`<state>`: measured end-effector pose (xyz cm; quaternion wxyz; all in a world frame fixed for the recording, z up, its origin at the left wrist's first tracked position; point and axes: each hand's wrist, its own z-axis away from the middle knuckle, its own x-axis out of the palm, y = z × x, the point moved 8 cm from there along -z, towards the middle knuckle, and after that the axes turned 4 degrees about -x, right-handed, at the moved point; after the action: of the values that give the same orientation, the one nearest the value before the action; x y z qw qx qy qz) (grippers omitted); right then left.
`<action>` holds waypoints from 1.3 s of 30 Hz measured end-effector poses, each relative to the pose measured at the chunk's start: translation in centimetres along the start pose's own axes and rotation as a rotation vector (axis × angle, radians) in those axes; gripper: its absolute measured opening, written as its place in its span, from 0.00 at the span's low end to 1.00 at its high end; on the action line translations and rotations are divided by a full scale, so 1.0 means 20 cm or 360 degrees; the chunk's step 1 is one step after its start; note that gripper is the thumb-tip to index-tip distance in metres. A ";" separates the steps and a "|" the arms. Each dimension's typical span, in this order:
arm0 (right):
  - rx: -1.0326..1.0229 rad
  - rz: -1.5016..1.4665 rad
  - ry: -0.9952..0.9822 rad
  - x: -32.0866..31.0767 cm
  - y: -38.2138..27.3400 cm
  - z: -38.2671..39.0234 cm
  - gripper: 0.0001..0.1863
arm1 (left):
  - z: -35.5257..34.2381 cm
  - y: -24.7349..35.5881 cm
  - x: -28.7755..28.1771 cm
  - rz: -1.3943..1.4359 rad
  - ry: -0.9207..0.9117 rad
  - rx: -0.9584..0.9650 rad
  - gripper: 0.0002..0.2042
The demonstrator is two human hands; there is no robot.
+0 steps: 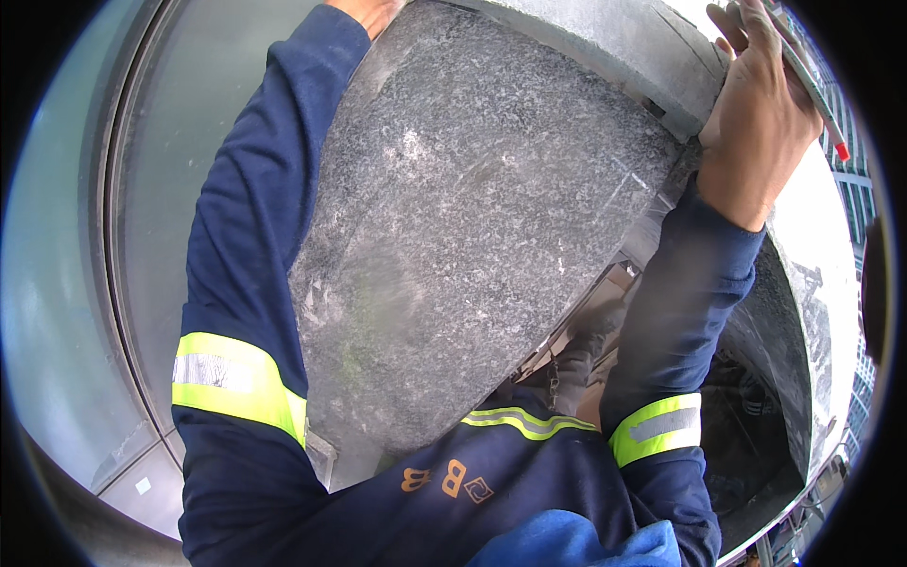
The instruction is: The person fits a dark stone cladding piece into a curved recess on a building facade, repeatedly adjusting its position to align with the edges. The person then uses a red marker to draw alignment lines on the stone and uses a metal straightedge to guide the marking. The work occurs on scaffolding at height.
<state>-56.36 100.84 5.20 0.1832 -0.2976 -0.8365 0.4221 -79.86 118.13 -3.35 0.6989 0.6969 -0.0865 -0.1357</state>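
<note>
Viewpoint: I look down through the head camera, a sleeved forearm on either side of the view.
Slab: a speckled grey slab [453, 217] fills the middle, between the forearms, with pale scuffs and white line marks near its right edge.
Ledge: a smooth grey ledge [605, 52] crosses the slab's upper end, its right end just beside the right hand.
Left hand: the left hand [373, 13] is at the slab's upper left corner, mostly cut off by the frame; I cannot tell its grip.
Right hand: the right hand [761, 109] has its back toward me and its fingers partly bent; I cannot tell whether they clasp anything.
Stick: a slim, red-tipped stick [811, 83] runs along the right hand's outer side.
Left margin: a greenish glass pane [213, 104] with a dark seam.
Right margin: a curved grey panel [779, 302] around a dark opening.
Clothing: navy sleeves with yellow-and-silver bands.
</note>
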 end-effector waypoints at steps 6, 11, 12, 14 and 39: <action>0.0027 0.0054 0.0190 -0.03 0.02 0.03 0.18 | 0.00 0.01 -0.02 -0.0162 0.0074 0.0053 0.10; 0.0040 -0.0006 0.0196 -0.06 0.06 0.03 0.17 | 0.01 0.03 0.02 -0.0099 -0.0050 0.0039 0.10; 0.0074 -0.0040 0.0187 -0.07 0.08 0.03 0.17 | 0.01 0.03 0.03 -0.0104 -0.0065 0.0033 0.10; 0.0201 -0.0165 0.0165 -0.09 0.11 0.01 0.17 | 0.00 0.03 0.02 -0.0183 -0.0035 0.0058 0.10; -0.0216 0.0099 -0.0054 -0.10 0.10 -0.01 0.11 | -0.01 -0.02 0.02 0.0201 -0.0153 -0.0138 0.12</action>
<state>-54.11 100.61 3.48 0.1351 -0.3280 -0.8565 0.3750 -79.52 118.20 -3.78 0.7305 0.6519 -0.1578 -0.1281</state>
